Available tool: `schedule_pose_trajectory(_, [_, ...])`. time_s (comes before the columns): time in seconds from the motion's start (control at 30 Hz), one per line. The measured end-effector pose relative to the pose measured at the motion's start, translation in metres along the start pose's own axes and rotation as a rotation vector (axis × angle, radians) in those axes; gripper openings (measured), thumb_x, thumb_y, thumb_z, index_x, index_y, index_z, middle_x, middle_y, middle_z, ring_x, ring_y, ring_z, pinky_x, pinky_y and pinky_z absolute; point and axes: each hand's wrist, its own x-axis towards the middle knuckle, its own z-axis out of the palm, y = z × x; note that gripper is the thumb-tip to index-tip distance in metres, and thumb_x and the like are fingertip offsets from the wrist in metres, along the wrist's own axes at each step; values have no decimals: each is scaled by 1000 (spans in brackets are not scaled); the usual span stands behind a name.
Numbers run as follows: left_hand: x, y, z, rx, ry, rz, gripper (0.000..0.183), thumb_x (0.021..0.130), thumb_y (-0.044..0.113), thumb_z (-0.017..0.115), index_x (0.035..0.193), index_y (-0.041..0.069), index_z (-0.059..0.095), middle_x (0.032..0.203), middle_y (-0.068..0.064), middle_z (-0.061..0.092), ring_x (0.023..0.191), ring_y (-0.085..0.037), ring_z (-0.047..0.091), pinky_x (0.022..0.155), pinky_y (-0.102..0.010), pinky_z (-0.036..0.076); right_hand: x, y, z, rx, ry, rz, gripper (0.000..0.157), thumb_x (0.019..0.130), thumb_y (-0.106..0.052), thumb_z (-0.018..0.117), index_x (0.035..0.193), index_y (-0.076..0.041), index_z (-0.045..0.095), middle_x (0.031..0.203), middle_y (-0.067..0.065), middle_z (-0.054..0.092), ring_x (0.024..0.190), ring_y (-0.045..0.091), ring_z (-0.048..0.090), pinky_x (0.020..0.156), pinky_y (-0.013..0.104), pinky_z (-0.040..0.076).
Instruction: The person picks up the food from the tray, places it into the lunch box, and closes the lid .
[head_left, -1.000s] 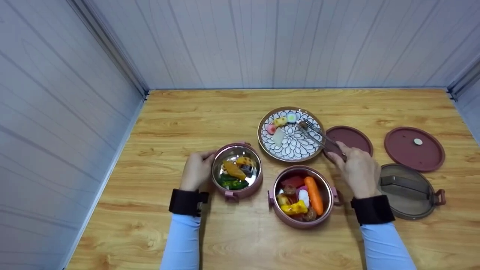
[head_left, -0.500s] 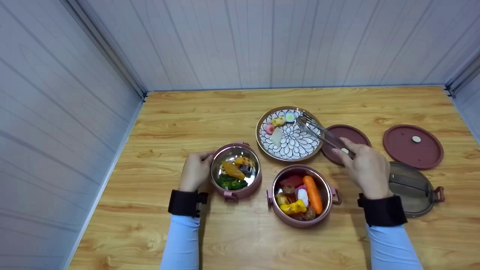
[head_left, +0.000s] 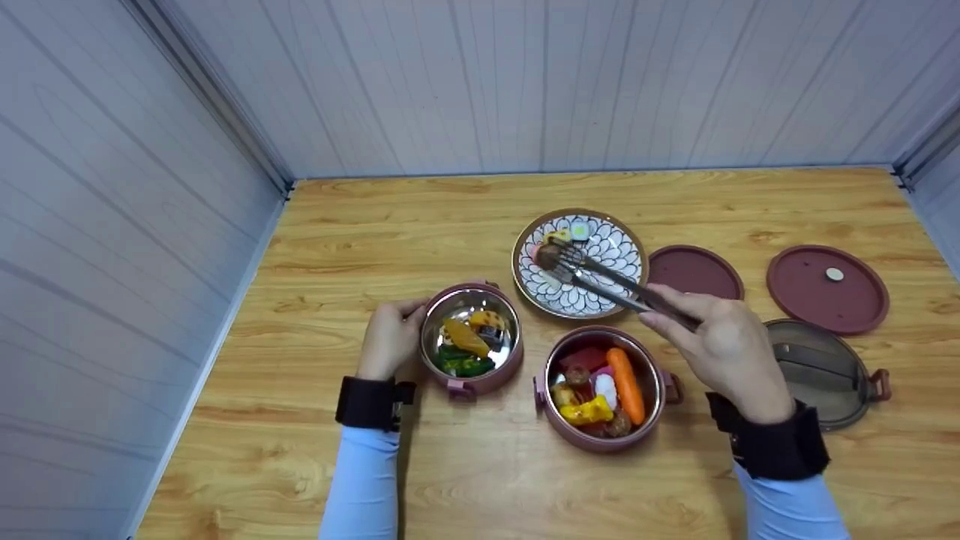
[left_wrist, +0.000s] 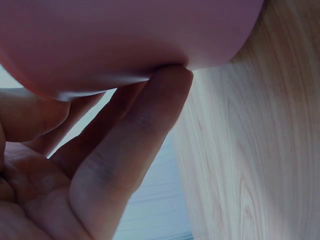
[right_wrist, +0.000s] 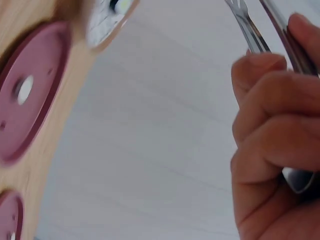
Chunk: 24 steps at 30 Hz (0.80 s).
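My right hand grips metal tongs with fork-like ends, also visible in the right wrist view. Between their tips is a round brown piece like a meatball, above the left part of a patterned plate. My left hand touches the outer wall of a pink lunch-box bowl, its fingertips against the side in the left wrist view. Inside that bowl lie yellow, dark and green food pieces. On the plate, a pale green-centred piece shows; the tongs partly cover other pieces.
A second pink bowl at front centre holds a carrot, a yellow piece and other food. To the right lie two maroon lids and a translucent dark lid with a handle. Walls stand behind and beside the table.
The tongs and brown piece have moved left across the plate, from its right side to its left. My right wrist has turned. My left hand and both bowls have stayed in place.
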Motion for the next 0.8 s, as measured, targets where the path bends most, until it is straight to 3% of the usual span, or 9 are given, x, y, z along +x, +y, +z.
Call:
schedule_pose_trajectory(0.07, [0, 0, 0, -3, 0, -5, 24, 98, 4, 58, 116, -6, 70, 114, -21, 69, 112, -32, 63, 99, -43, 47, 0, -5, 2, 25, -45, -29, 37, 85, -24, 80, 120, -14, 73, 74, 10, 71, 45, 17, 49, 36, 25, 26])
schedule_pose_trajectory(0.13, [0, 1, -1, -5, -2, -12, 24, 98, 4, 58, 116, -6, 70, 114, -21, 69, 112, -32, 63, 99, -43, 48, -1, -11, 5, 47, -83, -49, 37, 85, -26, 79, 121, -15, 73, 74, 8, 71, 44, 12, 46, 37, 24, 27])
schedule_pose_trajectory(0.2, [0, 2, -1, -4, -3, -11, 24, 98, 4, 58, 116, -6, 70, 114, -22, 69, 113, -33, 63, 99, -44, 48, -2, -16, 7, 60, -129, -55, 38, 86, -29, 78, 121, -16, 73, 74, 5, 71, 40, 5, 30, 36, 23, 26])
schedule_pose_trajectory(0.3, [0, 2, -1, 0, -4, -12, 24, 97, 4, 59, 116, -6, 70, 114, -21, 69, 113, -33, 63, 99, -44, 47, -4, -24, 12, 78, -179, -63, 38, 87, -32, 77, 122, -17, 73, 103, 5, 75, 43, 0, 28, 37, 23, 24])
schedule_pose_trajectory(0.57, [0, 0, 0, 13, 12, 26, 22, 97, 4, 60, 114, -6, 71, 112, -21, 70, 112, -33, 63, 99, -44, 47, -10, -41, 22, -2, -243, -120, 39, 85, -32, 79, 120, -15, 74, 87, -2, 73, 48, 2, 30, 41, 23, 25])
schedule_pose_trajectory(0.67, [0, 0, -1, 9, 7, 14, 23, 97, 4, 59, 114, -6, 71, 112, -21, 70, 112, -32, 63, 99, -44, 47, -12, -46, 25, -51, -280, -116, 40, 85, -33, 78, 120, -15, 74, 65, -6, 56, 48, 3, 28, 41, 23, 23])
schedule_pose_trajectory(0.8, [1, 0, 0, 7, 1, -8, 24, 98, 5, 59, 116, -5, 70, 114, -20, 69, 114, -32, 62, 100, -44, 47, -13, -51, 27, -114, -294, -121, 40, 85, -36, 77, 120, -17, 74, 57, -9, 35, 48, 5, 30, 41, 24, 23])
